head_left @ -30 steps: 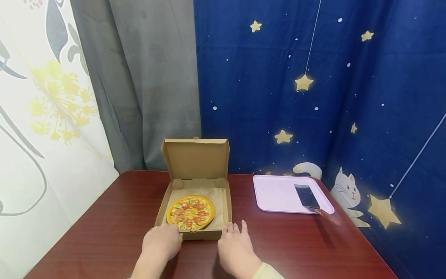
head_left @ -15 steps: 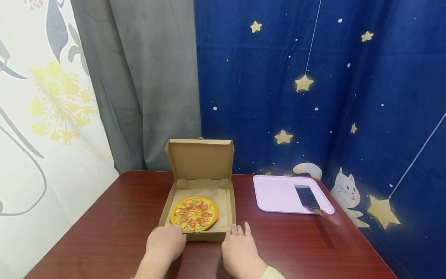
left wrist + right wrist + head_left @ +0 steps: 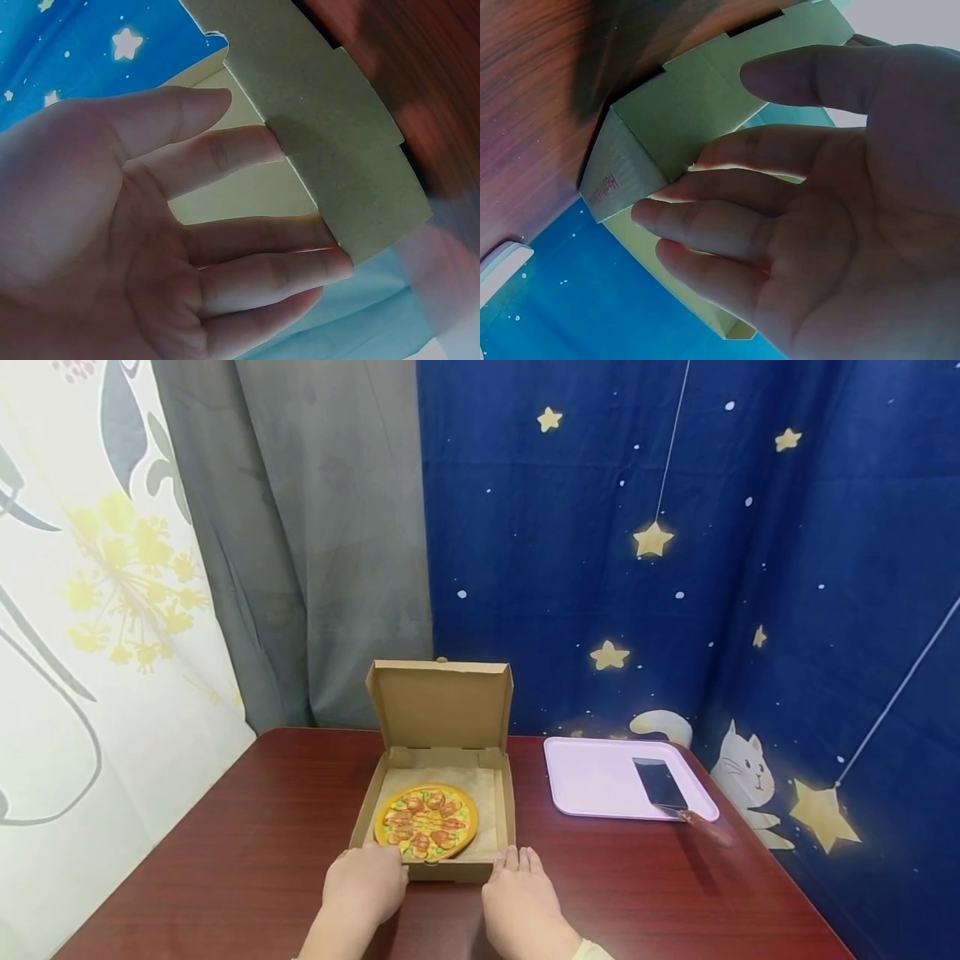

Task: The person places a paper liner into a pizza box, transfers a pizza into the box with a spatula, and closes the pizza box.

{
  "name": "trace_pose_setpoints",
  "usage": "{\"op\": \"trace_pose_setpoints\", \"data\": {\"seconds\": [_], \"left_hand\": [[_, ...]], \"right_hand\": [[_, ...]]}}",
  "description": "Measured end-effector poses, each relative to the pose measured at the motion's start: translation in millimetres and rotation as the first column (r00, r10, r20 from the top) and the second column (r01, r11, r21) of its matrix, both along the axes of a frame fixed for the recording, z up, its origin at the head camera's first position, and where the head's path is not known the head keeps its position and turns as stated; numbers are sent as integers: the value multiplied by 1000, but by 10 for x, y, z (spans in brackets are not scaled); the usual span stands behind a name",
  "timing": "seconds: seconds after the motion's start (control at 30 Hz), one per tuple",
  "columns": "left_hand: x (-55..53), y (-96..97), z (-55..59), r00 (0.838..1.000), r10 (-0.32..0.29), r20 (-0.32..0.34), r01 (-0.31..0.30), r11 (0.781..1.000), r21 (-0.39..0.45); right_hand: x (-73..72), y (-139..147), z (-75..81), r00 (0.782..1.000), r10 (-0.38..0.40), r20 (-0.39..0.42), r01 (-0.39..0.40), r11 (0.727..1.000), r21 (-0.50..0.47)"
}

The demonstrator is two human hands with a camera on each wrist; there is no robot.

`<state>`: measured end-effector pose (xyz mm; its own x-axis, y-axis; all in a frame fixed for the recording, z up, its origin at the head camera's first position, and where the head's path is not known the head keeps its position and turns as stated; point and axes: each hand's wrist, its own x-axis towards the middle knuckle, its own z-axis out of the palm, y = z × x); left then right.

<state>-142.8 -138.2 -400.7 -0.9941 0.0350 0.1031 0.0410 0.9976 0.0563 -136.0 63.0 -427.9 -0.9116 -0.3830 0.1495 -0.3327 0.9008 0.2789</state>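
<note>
A cardboard pizza box [image 3: 442, 706] stands on the table with its lid raised at the back. Inside, on a paper liner, lies a round toy-like pizza [image 3: 426, 821] with a yellow crust. My left hand [image 3: 366, 883] is at the box's front left. In the left wrist view its fairly straight fingers [image 3: 262, 281] reach over the top edge of the front wall [image 3: 330, 150], some tips hidden, thumb apart from the cardboard. My right hand [image 3: 525, 902] is at the front right corner, its extended fingers [image 3: 712, 225] touching the box there, the thumb free.
Right of the box, a pale purple tray [image 3: 592, 777] rests on the dark red wooden table [image 3: 630, 893]. A flat dark-bladed server [image 3: 660, 783] lies on it, its brown handle sticking out past the rim. Grey and blue starry curtains [image 3: 555, 568] hang behind the table.
The box, with the pizza in it, has slid to the right and slightly towards me. Both hands have moved along with it. Tray and server have stayed put.
</note>
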Motion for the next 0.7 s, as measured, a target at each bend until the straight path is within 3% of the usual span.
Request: {"op": "trace_pose_setpoints", "data": {"seconds": [0.7], "left_hand": [[-33, 74, -46, 998, -43, -43, 42, 999, -15]], "right_hand": [[-8, 103, -22, 998, -28, 55, 30, 998, -49]]}}
